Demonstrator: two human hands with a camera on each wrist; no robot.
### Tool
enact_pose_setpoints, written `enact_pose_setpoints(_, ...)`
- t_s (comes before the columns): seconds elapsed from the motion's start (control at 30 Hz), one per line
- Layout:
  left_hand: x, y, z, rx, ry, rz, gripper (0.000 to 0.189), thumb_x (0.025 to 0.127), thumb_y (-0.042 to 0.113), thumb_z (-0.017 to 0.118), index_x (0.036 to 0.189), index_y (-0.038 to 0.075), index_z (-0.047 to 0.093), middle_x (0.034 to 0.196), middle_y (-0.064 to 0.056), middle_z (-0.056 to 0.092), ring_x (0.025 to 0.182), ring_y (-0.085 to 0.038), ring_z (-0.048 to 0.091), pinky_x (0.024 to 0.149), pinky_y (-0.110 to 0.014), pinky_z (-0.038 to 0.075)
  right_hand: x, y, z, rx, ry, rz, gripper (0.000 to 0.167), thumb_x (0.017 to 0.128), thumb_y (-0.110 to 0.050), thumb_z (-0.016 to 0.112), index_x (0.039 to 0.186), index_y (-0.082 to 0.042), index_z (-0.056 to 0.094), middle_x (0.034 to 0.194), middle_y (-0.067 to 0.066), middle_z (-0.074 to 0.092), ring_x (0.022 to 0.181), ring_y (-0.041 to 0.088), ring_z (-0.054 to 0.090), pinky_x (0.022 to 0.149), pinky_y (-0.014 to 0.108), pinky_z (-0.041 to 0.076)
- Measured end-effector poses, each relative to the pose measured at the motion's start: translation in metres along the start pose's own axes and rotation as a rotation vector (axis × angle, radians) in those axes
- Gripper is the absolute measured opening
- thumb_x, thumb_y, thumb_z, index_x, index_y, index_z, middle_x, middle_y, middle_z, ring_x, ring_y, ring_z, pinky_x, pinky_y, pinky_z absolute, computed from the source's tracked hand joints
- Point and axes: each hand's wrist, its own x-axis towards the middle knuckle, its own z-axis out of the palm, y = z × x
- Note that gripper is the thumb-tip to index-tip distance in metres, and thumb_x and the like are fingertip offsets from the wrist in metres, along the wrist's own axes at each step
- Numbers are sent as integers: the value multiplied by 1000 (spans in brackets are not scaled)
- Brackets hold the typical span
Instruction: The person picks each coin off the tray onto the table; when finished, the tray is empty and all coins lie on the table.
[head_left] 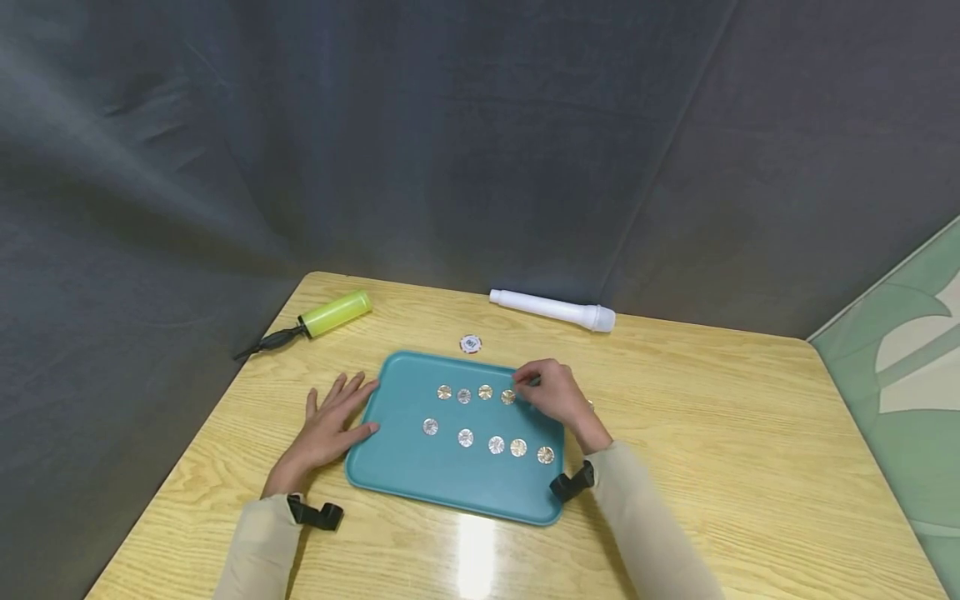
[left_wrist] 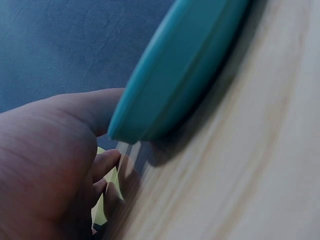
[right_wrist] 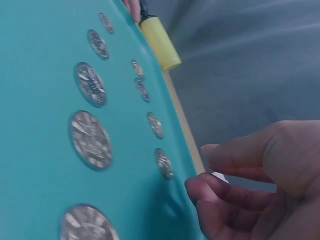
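Note:
A teal tray (head_left: 450, 483) bears gold and silver coins (head_left: 496, 445) in two rows, several in each. My left hand (head_left: 324, 433) lies at the tray's left edge with fingers spread; in the left wrist view its thumb (left_wrist: 102, 105) is against the tray rim (left_wrist: 150, 110). Over the tray's upper right is my right hand (head_left: 552, 392), fingers bent, fingertips beside the last gold coin (head_left: 507, 397) of the far row. From the right wrist view, a gap shows between thumb and fingertips (right_wrist: 197, 190), and no coin appears there.
Beyond the tray lies a poker chip (head_left: 471, 343). A white microphone (head_left: 555, 308) is at the table's back edge, and a yellow-green hand pump (head_left: 333, 315) at the back left. Another small coin-like disc (head_left: 591, 404) peeks out beside the right wrist. A dark curtain hangs behind the table.

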Motion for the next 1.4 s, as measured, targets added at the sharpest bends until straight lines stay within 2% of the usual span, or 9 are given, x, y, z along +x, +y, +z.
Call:
enact_pose_setpoints(0.37,0,0,1,-7,1,5,69,95,35,66,156,17,38,166,-22,23,154,-51,6,112,-78,-11,0,1,16,-36,12,20,26,84,-12,79,108,-3,75,102,12,75,92,21,68,79,36,58)
enact_pose_setpoints(0.63,1,-1,1,-3,7,6,69,95,36,66,156,19,38,166,-21,23,155,-50,6,112,-78,-11,1,4,23,-55,44,5,29,82,-12,81,109,-3,75,105,13,75,96,24,69,84,40,59)
enact_pose_setpoints(0.93,2,0,-1,-10,3,1,69,95,35,66,156,17,39,166,-22,23,154,-50,5,113,-77,-12,1,4,30,-138,77,17,25,82,-12,82,106,-8,77,95,6,75,80,15,63,73,33,56)
enact_pose_setpoints(1.2,1,0,-1,-14,2,3,69,95,34,66,156,17,38,166,-22,23,154,-51,5,112,-78,-12,2,1,32,-177,74,3,29,81,-11,82,109,-8,75,94,5,74,83,16,64,78,37,57)
enact_pose_setpoints(1.4,0,-1,0,-12,3,6,68,95,35,66,156,18,39,166,-22,23,154,-51,5,112,-78,-12,1,2,32,-189,61,15,21,82,-13,82,102,-10,77,90,4,72,79,15,60,72,32,53)
